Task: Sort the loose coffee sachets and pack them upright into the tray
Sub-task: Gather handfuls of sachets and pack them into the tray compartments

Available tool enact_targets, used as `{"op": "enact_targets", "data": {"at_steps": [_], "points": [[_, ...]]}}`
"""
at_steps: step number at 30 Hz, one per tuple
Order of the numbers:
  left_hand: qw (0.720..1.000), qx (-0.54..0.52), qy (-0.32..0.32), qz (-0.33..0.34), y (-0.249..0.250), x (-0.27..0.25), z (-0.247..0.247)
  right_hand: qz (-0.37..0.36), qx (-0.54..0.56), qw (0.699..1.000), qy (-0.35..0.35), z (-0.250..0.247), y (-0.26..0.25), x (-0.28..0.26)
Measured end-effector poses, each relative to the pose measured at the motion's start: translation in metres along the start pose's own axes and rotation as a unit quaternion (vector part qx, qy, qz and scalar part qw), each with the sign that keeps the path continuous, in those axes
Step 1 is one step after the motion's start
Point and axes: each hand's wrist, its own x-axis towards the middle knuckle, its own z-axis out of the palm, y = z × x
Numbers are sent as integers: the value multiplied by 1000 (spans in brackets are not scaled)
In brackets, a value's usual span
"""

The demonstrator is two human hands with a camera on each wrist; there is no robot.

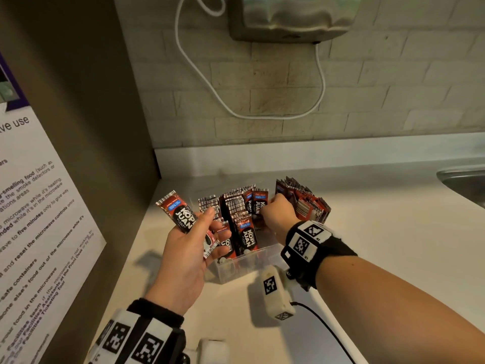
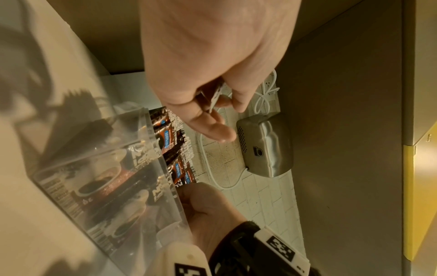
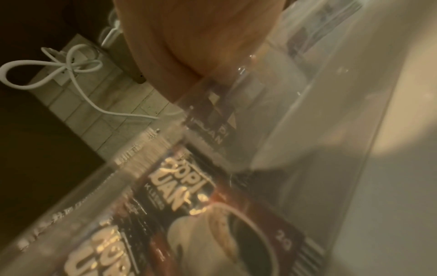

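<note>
Red-and-black coffee sachets stand upright in a clear plastic tray on the white counter. A second bundle of sachets fans out at the tray's far right. My left hand hovers just left of the tray, thumb and fingers pinching one loose sachet, printed side up. That sachet appears edge-on in the left wrist view, between the fingers of my left hand. My right hand reaches into the tray from the right, fingers curled on the upright sachets; its fingertips are hidden. Blurred sachets show through the tray wall.
A tall cabinet panel with a printed notice closes off the left. A metal wall unit and a looped white cable hang on the tiled back wall. A steel sink sits at the far right.
</note>
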Motion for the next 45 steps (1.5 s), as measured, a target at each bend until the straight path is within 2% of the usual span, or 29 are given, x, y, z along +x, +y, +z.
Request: {"op": "enact_targets", "data": {"at_steps": [9,25,36,45], "points": [[1000,-2,-3,4,3,-2,1,-12,-10,1000,-22,1,0,-2],[1000,5,-2,4,0,-2,0,-20,-52,998,6,3,-2,-2],[1000,10,3,-3,-1,0,0,-22,-53,998,-3,0,-4,-7],[1000,12,-22,-10,1,-1,-2,-58,-82,995,11,-3,-7,-16]]}}
